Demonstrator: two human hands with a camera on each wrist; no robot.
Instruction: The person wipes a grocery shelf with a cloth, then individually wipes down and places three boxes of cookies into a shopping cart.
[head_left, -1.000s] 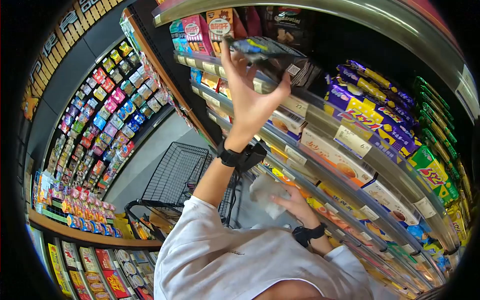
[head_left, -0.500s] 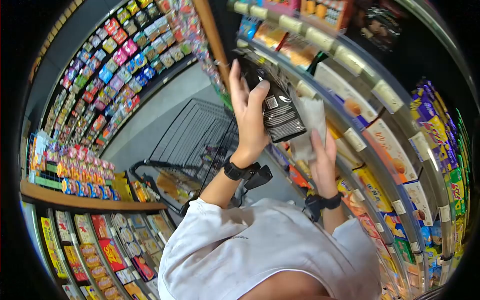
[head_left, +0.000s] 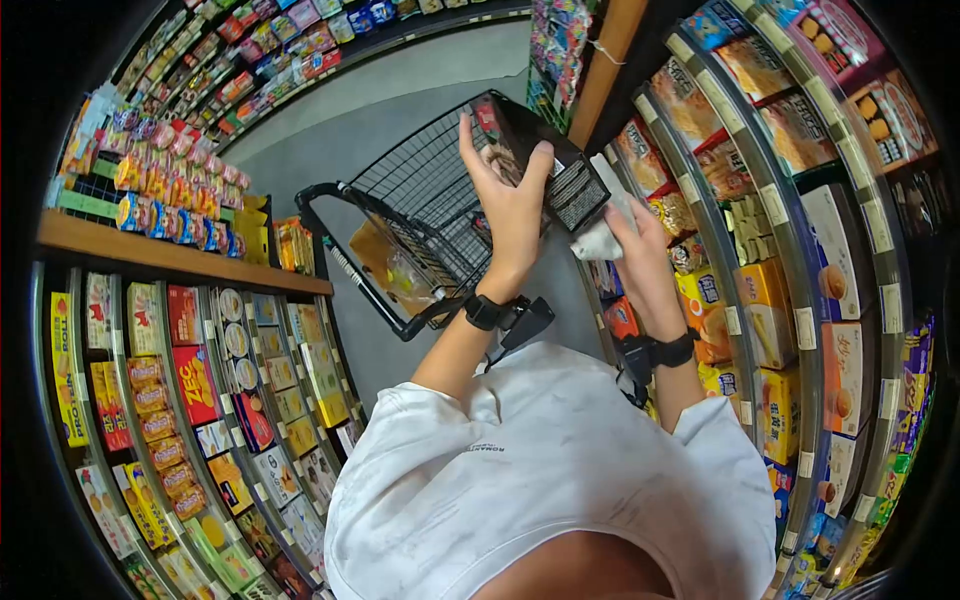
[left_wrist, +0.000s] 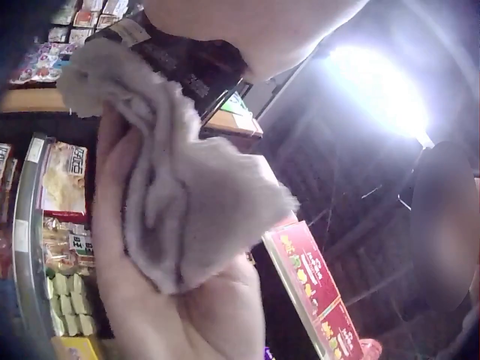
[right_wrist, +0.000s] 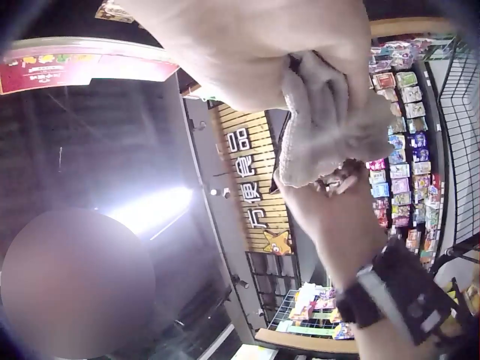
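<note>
My left hand grips a black snack bag printed with white text, its thumb on the near side of the bag. The bag is tilted in front of my chest, overlapping the cart in the head view. In my right hand is a crumpled whitish cloth, right at the bag's right side. The left wrist view shows the cloth lying bunched across the right palm, with part of the dark bag behind it. In the right wrist view the cloth covers most of the bag.
A black wire shopping cart stands ahead, a yellow-brown package in its near part. Shelves of boxed and bagged snacks run close along the right. More shelves stand at left, hanging packets above them. A wooden post rises front right.
The left hand has brought the black bag down from the upper shelf to the cloth in the right hand. Both hands are now together before the chest, and the view has turned toward the cart.
</note>
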